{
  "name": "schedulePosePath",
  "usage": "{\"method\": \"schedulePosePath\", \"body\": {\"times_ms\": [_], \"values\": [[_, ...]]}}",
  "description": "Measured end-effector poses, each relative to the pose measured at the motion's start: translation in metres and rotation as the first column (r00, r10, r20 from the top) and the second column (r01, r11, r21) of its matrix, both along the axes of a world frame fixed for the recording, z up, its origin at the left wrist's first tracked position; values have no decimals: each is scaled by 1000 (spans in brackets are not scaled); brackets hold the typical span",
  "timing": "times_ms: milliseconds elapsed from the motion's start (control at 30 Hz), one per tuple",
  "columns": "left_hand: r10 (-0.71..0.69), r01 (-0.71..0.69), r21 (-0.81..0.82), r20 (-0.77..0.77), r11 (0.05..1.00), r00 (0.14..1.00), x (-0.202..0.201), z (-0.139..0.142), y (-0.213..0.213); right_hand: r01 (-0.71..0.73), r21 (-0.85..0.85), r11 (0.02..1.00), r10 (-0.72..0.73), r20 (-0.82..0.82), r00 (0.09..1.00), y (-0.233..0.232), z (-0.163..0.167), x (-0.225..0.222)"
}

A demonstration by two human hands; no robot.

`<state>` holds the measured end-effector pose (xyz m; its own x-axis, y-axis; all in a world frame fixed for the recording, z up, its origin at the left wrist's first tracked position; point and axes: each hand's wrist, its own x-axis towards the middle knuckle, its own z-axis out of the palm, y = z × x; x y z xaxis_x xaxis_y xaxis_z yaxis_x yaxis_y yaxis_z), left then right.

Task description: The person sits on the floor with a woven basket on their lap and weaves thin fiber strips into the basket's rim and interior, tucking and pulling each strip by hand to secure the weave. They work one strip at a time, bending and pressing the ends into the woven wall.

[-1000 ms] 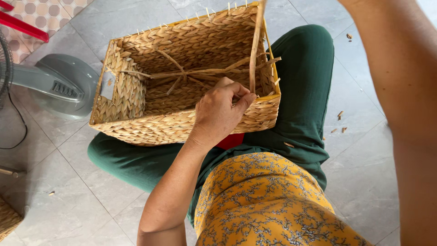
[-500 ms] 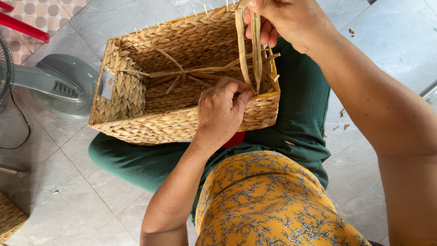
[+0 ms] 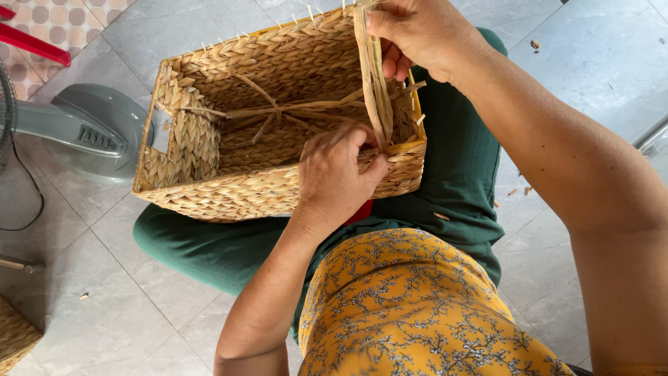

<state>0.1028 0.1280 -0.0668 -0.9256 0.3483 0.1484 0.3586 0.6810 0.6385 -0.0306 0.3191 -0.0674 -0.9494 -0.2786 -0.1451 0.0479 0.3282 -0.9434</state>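
A rectangular woven straw basket (image 3: 229, 188) rests on my lap, over green trousers (image 3: 459, 167). My left hand (image 3: 341, 174) pinches the basket's near rim at its right corner, where a flat straw strand (image 3: 372, 76) comes out. My right hand (image 3: 424, 35) holds the upper end of that strand, pulled up taut above the basket's right side. Loose straw strands cross the inside of the basket.
A grey fan base (image 3: 90, 132) with a black cord stands on the tiled floor at the left. A red bar (image 3: 31, 42) lies at the top left. Part of another woven basket (image 3: 14, 334) shows at the bottom left. Small straw scraps dot the floor at the right.
My right hand has come into view from the top right and drawn the straw strand upward. My left hand has stayed on the basket's rim.
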Motion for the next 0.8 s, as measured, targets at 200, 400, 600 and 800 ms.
{"method": "schedulePosePath", "body": {"times_ms": [200, 400, 600, 800], "values": [[-16, 9, -86, -75, 996, 997, 2, -6, 2, -21, 32, 999, 21, -15, 1000, -2, 1, 3], [11, -10, 29, -10, 1000, 1000, 4, -8, 0, -11, -2, 1000, 11, -11, 1000, -7, 4, 1], [25, -18, 103, -61, 995, 998, 3, -8, -1, -24, 21, 1000, 21, 125, 992, -11, -1, 1], [21, -20, 132, -11, 991, 1000, 3, -6, -3, 42, 48, 998, -51, 180, 982, -12, -2, 0]]}}
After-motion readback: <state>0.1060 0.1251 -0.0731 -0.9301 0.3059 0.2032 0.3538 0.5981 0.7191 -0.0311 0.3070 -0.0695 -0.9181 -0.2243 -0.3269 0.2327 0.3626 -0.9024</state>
